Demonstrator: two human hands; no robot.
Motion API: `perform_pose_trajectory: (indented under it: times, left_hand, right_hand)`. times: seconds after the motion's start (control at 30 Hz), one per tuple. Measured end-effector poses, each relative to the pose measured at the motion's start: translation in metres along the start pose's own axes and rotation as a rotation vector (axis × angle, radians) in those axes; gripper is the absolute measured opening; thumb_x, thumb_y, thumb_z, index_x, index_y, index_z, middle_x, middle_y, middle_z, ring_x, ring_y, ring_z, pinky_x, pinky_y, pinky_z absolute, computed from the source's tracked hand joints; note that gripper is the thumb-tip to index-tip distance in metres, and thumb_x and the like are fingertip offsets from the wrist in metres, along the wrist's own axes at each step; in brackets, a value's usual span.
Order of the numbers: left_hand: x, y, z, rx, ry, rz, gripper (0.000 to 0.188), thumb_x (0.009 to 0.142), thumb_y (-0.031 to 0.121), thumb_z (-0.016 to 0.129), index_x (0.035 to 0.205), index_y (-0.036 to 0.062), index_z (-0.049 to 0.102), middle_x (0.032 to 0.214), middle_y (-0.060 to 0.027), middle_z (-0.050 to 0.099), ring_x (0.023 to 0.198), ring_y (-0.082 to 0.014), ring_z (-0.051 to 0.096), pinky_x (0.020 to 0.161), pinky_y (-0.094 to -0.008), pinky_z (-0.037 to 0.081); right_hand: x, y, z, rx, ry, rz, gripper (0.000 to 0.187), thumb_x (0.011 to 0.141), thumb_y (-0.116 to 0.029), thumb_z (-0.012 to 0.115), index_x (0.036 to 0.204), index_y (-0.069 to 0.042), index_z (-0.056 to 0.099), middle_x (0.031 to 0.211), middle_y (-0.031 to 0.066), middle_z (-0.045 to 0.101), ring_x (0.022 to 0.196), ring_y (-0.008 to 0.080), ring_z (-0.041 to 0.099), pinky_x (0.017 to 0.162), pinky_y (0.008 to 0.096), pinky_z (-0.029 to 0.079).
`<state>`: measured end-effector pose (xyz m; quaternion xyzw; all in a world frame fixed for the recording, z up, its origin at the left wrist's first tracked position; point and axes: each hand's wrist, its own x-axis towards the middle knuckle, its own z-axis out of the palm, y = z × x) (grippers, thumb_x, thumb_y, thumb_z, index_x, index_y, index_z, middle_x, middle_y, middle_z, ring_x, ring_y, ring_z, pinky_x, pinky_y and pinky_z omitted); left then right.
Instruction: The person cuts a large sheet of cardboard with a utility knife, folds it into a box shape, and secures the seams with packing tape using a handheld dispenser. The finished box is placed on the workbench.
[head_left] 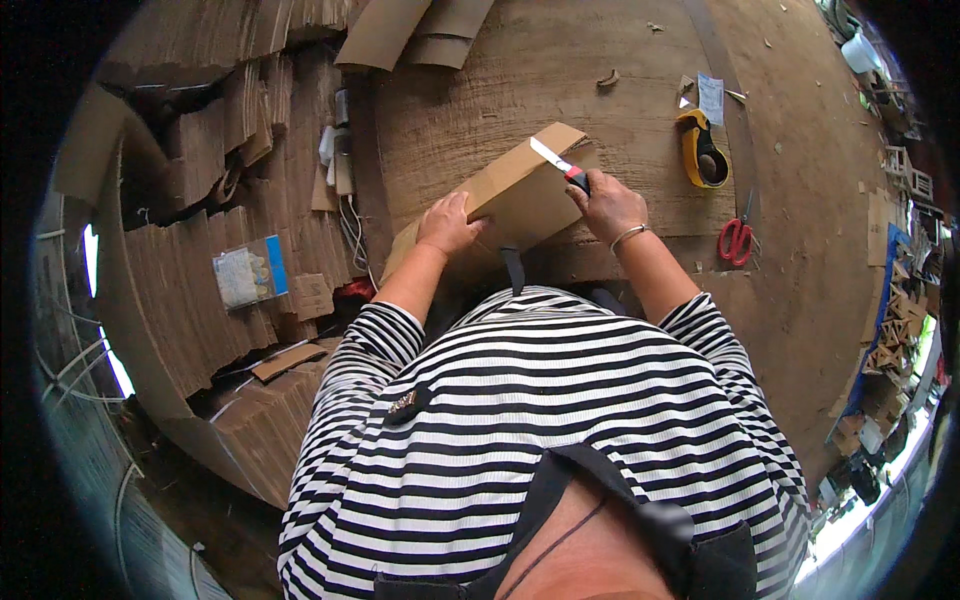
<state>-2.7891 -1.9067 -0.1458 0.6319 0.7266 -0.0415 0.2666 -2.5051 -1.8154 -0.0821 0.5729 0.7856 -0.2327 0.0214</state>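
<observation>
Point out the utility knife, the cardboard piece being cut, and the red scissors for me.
utility knife [556,161]: head view, on the bare blade above the red handle.
cardboard piece [520,195]: head view, on its flat face between the hands.
red scissors [736,240]: head view, on the red handle loops.

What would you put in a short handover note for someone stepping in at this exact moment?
Left hand: pressed flat on the cardboard piece, holding it to the wooden table.
Right hand: gripping a red-handled utility knife, blade lying on the cardboard's upper edge.
Nearby: yellow tape measure and red scissors to the right, cardboard stacks to the left.
Done: piece positioned, knife on it. Whether a cut is started cannot be told.
Left: any cut along that edge.
</observation>
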Motion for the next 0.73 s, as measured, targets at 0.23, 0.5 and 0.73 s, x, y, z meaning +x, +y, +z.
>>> perform_pose_trajectory:
  times: [0.23, 0.5, 0.73]
  left_hand:
    - [-0.005, 0.002, 0.001, 0.049, 0.032, 0.003, 0.073, 0.081, 0.047, 0.070, 0.134, 0.0018, 0.048, 0.139, -0.0158, 0.050, 0.128, -0.0299, 0.048, 0.108, -0.0395, 0.038]
    - [0.000, 0.005, -0.017, -0.016, -0.030, -0.023, 0.072, 0.081, 0.050, 0.068, 0.131, 0.0019, 0.051, 0.139, -0.0155, 0.051, 0.125, -0.0313, 0.050, 0.106, -0.0399, 0.040]
    - [-0.009, -0.007, -0.011, 0.020, 0.031, -0.023, 0.070, 0.080, 0.050, 0.068, 0.131, 0.0057, 0.052, 0.136, -0.0165, 0.053, 0.125, -0.0314, 0.050, 0.107, -0.0405, 0.039]
  right_hand:
    - [0.009, 0.018, -0.010, -0.125, 0.002, -0.065, 0.041, 0.091, -0.051, 0.055, 0.104, -0.012, 0.055, 0.097, 0.0139, 0.065, 0.091, 0.0322, 0.067, 0.074, 0.0459, 0.053]
    - [0.001, 0.131, -0.007, -0.001, 0.009, 0.472, 0.046, 0.091, -0.058, 0.051, 0.116, -0.020, 0.056, 0.111, 0.0135, 0.067, 0.099, 0.0365, 0.065, 0.082, 0.0489, 0.050]
    - [0.050, 0.033, 0.008, 0.262, 0.078, 0.274, 0.057, 0.088, -0.063, 0.052, 0.121, -0.016, 0.053, 0.128, 0.0161, 0.058, 0.110, 0.0359, 0.061, 0.086, 0.0493, 0.049]
